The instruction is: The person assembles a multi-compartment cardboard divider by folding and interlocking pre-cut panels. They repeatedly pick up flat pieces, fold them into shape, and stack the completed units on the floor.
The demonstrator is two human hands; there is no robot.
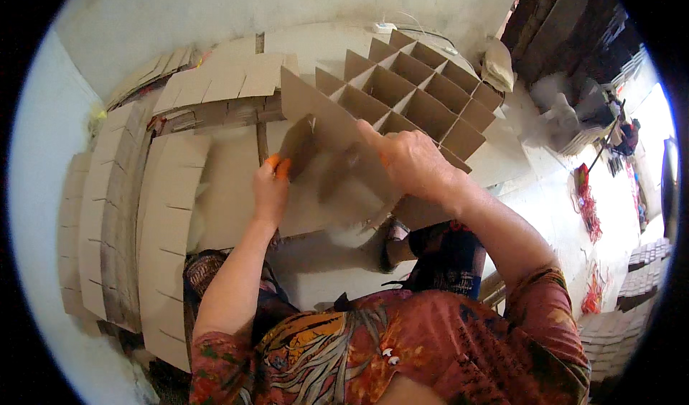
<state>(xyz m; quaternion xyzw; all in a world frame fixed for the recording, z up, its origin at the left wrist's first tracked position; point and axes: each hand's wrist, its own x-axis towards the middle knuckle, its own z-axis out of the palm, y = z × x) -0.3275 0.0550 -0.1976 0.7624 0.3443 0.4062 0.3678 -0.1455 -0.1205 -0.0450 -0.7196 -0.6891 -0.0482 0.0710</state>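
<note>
A cardboard divider grid [391, 89], made of crossed strips with open square cells, stands tilted over the work surface. My right hand [420, 162] is closed on its near edge, index finger stretched along a panel. To the left, my left hand [270, 193] has orange coverings on its fingertips and is closed at the edge of a cardboard strip [298, 145]. That strip is blurred, and where it meets the grid's near panel is hard to make out.
Slotted cardboard strips lie in stacks at the far left [222, 82] and along the left side [169, 240]. A white plug [385, 28] with a cord is by the wall. Red strings [588, 204] hang at the right, near more stacked cardboard [624, 333].
</note>
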